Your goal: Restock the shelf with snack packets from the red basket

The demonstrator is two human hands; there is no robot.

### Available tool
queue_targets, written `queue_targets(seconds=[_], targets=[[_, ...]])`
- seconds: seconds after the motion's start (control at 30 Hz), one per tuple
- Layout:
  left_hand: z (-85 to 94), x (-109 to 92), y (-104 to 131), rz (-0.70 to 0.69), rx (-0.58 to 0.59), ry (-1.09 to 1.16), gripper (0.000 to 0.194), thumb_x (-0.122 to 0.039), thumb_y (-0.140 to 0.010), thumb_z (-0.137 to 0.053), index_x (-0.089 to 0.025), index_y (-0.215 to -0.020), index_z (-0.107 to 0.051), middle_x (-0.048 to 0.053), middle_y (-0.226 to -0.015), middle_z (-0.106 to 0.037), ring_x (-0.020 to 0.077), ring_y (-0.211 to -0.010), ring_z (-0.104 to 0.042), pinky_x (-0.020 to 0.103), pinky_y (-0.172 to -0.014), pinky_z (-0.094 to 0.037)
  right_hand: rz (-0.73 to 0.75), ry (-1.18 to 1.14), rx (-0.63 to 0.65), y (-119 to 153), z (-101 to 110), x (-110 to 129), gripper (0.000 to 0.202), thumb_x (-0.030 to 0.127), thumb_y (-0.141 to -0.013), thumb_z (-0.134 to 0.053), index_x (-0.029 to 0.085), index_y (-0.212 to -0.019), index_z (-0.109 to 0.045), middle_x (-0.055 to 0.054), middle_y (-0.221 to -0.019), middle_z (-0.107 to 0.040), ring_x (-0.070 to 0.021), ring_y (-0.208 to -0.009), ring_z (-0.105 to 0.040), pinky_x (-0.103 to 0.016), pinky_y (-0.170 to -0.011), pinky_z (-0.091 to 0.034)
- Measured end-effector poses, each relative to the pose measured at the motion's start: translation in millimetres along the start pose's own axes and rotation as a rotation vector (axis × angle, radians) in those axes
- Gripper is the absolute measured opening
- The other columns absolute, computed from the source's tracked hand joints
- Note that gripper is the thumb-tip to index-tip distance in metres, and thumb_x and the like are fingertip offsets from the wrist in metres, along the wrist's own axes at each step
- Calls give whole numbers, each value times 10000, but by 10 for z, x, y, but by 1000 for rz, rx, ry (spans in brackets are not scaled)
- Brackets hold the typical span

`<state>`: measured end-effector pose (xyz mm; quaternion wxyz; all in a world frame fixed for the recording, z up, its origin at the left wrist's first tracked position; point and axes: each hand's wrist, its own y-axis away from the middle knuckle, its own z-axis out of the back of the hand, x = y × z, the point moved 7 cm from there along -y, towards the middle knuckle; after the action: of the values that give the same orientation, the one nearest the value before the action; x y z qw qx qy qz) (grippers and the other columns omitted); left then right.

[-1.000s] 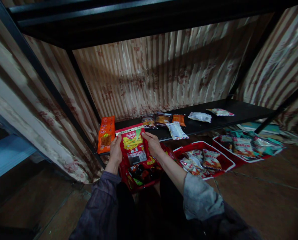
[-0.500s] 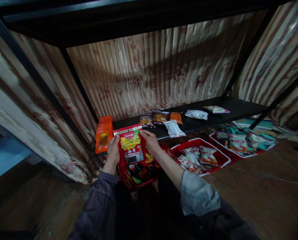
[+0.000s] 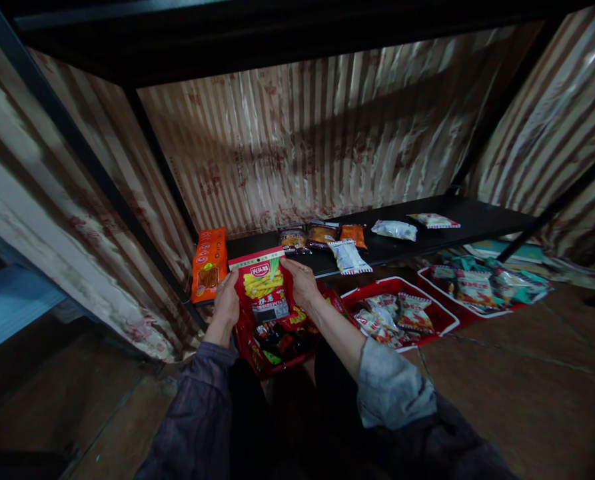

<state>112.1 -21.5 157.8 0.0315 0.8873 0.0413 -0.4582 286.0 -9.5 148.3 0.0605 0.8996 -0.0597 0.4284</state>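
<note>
Both arms reach forward and down from the wearer, forearms slanting inward, dark sleeves (image 3: 192, 400) ending short of the wrists; the right one is turned back in a pale cuff (image 3: 396, 387). Hands side by side at nearly one level, in front of the shelf (image 3: 487, 217).

Left hand (image 3: 226, 303): bent round the left edge of a red packet (image 3: 266, 285), closed on it, thumb side toward the wearer. Right hand (image 3: 301, 283): grips the upper right edge of the same packet, thumb toward the front, other fingers mostly hidden behind. Neither has any wide gap; the packet fills both grips.

Packet tilted, printed face up toward the wearer: yellow food, green stalks, pale strip along the top. It is over the nearest red basket (image 3: 282, 368), which has dark and red packets in it; whether its lower edge touches these, cannot tell.

Orange packet (image 3: 210, 265) just beyond the left hand, at the shelf's left end. More small packets (image 3: 322, 235) lie along the shelf. To the right, a middle basket (image 3: 450, 327) and a far basket (image 3: 492, 313), both holding packets, on the floor (image 3: 507, 393)
</note>
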Motion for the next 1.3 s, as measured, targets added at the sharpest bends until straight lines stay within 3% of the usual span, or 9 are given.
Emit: queue_targets(seconds=[0.13,0.4,0.67,0.9,1.07,1.3], targets=[[27,27,19,35,70,-14,340,-354,-609,-768,-136,-849,-664,95,-907,-718,242,-984,-639,367,-913,-449,22,-16,-21,-48,11,5,242,301,-524,-801,183,-697,-680,-33,-710,-731,-227,-727,-677,-349,-713,-534],[254,258,164,175,131,-148,396,-338,-564,-795,-157,-895,-674,88,-889,-718,228,-862,-665,353,-811,-480,-7,-38,-77,-207,18,5,179,226,-587,-763,171,-730,-669,-42,-669,-721,-230,-681,-677,-381,-709,-548],[377,318,161,113,9,-113,419,-411,-527,-805,-141,-820,-677,61,-789,-709,177,-686,-644,343,-760,-486,-116,28,-44,-328,-4,-57,147,237,-631,-746,184,-742,-665,-16,-665,-716,-187,-608,-648,-339,-651,-532],[547,247,19,44,-146,-49,383,-400,-510,-811,-164,-769,-657,21,-728,-698,140,-605,-621,313,-692,-493,-213,142,131,-66,120,-228,282,401,-606,-792,203,-783,-696,-23,-769,-733,-135,-611,-636,-248,-585,-495],[579,224,-4,35,-188,-34,312,-366,-587,-776,-169,-798,-655,21,-722,-698,141,-612,-630,320,-713,-498,-207,214,150,127,166,-304,296,335,-538,-834,197,-771,-716,-5,-753,-729,-105,-627,-635,-203,-624,-492],[529,238,4,37,-198,-30,273,-345,-622,-760,-167,-805,-664,28,-736,-693,152,-657,-643,336,-761,-496,-162,282,130,198,135,-349,272,342,-501,-815,194,-707,-716,-6,-657,-716,-140,-554,-621,-262,-573,-497]])
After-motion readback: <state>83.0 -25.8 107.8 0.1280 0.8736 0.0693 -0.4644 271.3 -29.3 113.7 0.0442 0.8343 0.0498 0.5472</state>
